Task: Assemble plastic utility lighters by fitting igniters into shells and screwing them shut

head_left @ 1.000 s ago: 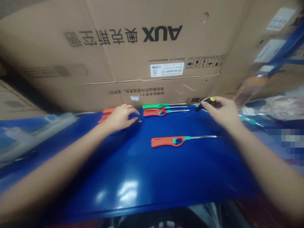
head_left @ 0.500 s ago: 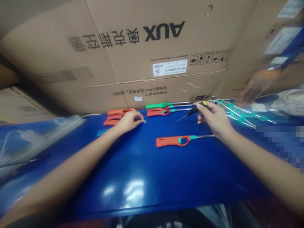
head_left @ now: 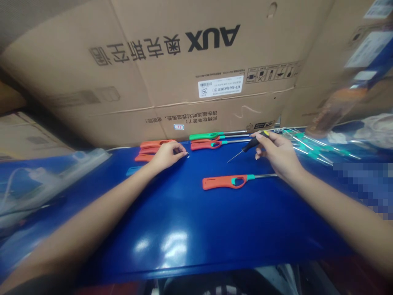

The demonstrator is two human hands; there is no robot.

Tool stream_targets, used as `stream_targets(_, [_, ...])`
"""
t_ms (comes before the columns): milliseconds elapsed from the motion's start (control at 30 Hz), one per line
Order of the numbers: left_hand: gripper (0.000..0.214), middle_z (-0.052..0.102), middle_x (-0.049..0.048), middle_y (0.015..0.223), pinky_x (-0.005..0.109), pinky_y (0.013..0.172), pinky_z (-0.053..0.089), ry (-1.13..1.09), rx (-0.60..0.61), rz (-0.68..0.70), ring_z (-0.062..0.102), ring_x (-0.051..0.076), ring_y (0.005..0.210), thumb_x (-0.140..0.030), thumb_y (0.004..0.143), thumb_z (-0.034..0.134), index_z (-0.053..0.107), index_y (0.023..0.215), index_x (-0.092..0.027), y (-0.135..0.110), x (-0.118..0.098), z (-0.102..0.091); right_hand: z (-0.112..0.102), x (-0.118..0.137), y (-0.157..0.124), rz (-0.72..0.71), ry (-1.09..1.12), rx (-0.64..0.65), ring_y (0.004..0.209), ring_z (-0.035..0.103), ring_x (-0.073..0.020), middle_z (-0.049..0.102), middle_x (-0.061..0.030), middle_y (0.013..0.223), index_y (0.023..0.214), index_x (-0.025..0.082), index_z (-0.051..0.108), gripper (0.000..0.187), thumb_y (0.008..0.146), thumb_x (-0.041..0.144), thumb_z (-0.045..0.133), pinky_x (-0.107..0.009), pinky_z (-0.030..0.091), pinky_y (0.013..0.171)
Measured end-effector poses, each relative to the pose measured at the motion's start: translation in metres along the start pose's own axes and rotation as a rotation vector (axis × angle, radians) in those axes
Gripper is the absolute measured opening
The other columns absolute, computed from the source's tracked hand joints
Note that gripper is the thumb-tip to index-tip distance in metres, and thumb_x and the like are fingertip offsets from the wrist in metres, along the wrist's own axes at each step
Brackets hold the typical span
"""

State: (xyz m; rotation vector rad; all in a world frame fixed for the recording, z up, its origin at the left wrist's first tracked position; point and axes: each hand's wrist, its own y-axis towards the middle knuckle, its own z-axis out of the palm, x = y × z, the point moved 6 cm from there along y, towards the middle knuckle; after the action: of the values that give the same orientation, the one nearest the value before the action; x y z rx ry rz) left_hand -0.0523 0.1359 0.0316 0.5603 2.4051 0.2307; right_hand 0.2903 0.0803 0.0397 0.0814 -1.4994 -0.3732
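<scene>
1. Your right hand (head_left: 276, 151): closed round the dark handle of a screwdriver (head_left: 252, 143), yellow at the butt end; thin shaft slants down-left toward the table (head_left: 245, 229), tip clear of the lighters.
2. Your left hand (head_left: 168, 156): thumb and fingertips drawn close at a tiny bit (head_left: 188, 156); can't tell if you pinch it or only touch it.
3. Front orange lighter (head_left: 215, 183): flat on the table between your forearms, body to the left, metal tube pointing right, its end by your right wrist.
4. Back row, between your hands: green lighter (head_left: 204, 136) near the cardboard box (head_left: 166, 90), orange lighter (head_left: 201, 145) in front, tubes to the right.
5. Orange casings (head_left: 145, 157) just behind your left hand, partly covered; blue casing (head_left: 132, 171) beside your left wrist.
6. Right of your right hand: loose heap of teal-ended metal rods (head_left: 316, 152), blurred bottle (head_left: 337, 110) just behind.
7. Far left: clear plastic bag (head_left: 70, 172) on the table, contents blurred.
</scene>
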Motion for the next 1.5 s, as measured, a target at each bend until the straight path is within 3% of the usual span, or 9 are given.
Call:
stream_targets(133, [0.018,0.075,0.0061,0.084,0.035,0.079,0.052,-0.089,-0.073,-0.024,0.067,0.021,0.079,-0.036,0.079,0.070,0.072,0.078,-0.018,-0.002,-0.007,-0.003,0.002,0.002,-0.001,0.029,0.007,-0.010,0.054,0.053,-0.0084,0.060,0.0013,0.070,0.092,0.020,0.074,0.030,0.075,0.044,0.080,-0.021,0.054,0.046])
stream_targets(300, [0.021,0.076,0.0126,0.105,0.038,0.087,0.057,-0.305,-0.123,-0.039,0.072,0.023,0.096,-0.036,0.079,0.070,0.064,0.075,-0.016,-0.007,-0.024,0.002,0.004,0.000,-0.002,0.042,-0.052,0.039,0.056,0.054,-0.0102,0.058,0.0020,0.068,0.095,0.021,0.073,0.031,0.078,0.047,0.077,-0.023,0.057,0.048])
stream_targets(367, [0.021,0.077,0.0127,0.103,0.038,0.085,0.059,-0.433,-0.089,-0.067,0.074,0.022,0.092,-0.034,0.078,0.070,0.061,0.073,-0.015,-0.011,-0.035,0.009,0.005,-0.001,-0.002,0.046,-0.067,0.050,0.055,0.055,-0.0105,0.058,0.0019,0.068,0.094,0.021,0.072,0.031,0.079,0.048,0.076,-0.024,0.056,0.049])
stream_targets(467, [0.020,0.078,0.0107,0.092,0.037,0.087,0.060,-0.886,0.092,-0.312,0.075,0.019,0.084,-0.024,0.070,0.079,0.062,0.069,-0.014,-0.023,-0.046,0.032,0.006,-0.004,-0.003,0.062,-0.080,0.058,0.054,0.055,-0.0103,0.059,0.0014,0.068,0.090,0.021,0.070,0.031,0.079,0.049,0.076,-0.024,0.055,0.048])
stream_targets(567, [0.020,0.078,0.0087,0.087,0.032,0.084,0.060,-1.055,0.192,-0.443,0.074,0.016,0.077,-0.020,0.067,0.084,0.066,0.070,-0.012,-0.034,-0.056,0.047,0.008,-0.006,-0.004,0.092,-0.078,0.067,0.053,0.054,-0.0100,0.059,0.0013,0.068,0.089,0.020,0.070,0.030,0.079,0.048,0.076,-0.023,0.055,0.048])
stream_targets(800, [0.021,0.078,0.0073,0.082,0.024,0.077,0.061,-1.104,0.186,-0.510,0.072,0.012,0.072,-0.017,0.061,0.091,0.075,0.073,-0.011,-0.041,-0.051,0.059,0.014,-0.008,-0.007,0.161,0.063,0.089,0.061,0.058,-0.0095,0.063,0.0001,0.075,0.082,0.018,0.069,0.040,0.068,0.051,0.086,-0.024,0.062,0.056])
stream_targets(1167, [0.020,0.077,0.0058,0.079,0.026,0.079,0.061,-1.114,0.185,-0.474,0.072,0.012,0.072,-0.019,0.063,0.090,0.075,0.074,-0.012,-0.041,-0.046,0.066,0.029,-0.012,-0.018,0.258,0.215,0.200,0.072,0.067,-0.0106,0.069,-0.0011,0.085,0.091,0.021,0.071,0.034,0.077,0.049,0.081,-0.025,0.065,0.075])
stream_targets(1500, [0.024,0.077,0.0062,0.079,0.024,0.074,0.060,-1.107,0.240,-0.442,0.071,0.012,0.069,-0.023,0.063,0.091,0.075,0.076,-0.011,-0.042,-0.050,0.065,0.032,-0.008,-0.022,0.260,0.244,0.214,0.072,0.066,-0.0088,0.069,-0.0002,0.085,0.091,0.019,0.073,0.038,0.071,0.050,0.085,-0.023,0.064,0.072])
